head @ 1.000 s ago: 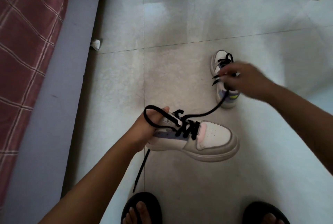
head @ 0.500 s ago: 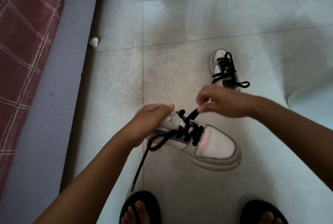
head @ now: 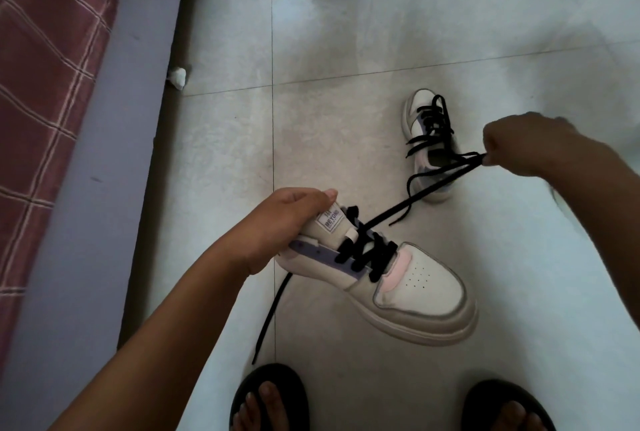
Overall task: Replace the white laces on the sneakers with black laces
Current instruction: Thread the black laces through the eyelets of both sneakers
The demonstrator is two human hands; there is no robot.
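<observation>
The left hand (head: 277, 222) grips the near cream low-top sneaker (head: 398, 278) aloft; the right hand (head: 533, 145) pinches its flat black lace (head: 446, 181) taut. Overpulling could leave uneven ends.

The left hand (head: 291, 219) covers the held sneaker's (head: 391, 278) heel; both sandalled feet (head: 270, 399) are cut off below.

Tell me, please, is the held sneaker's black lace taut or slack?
Taut: the black lace runs straight from the sneaker to the pinching right hand.
</observation>
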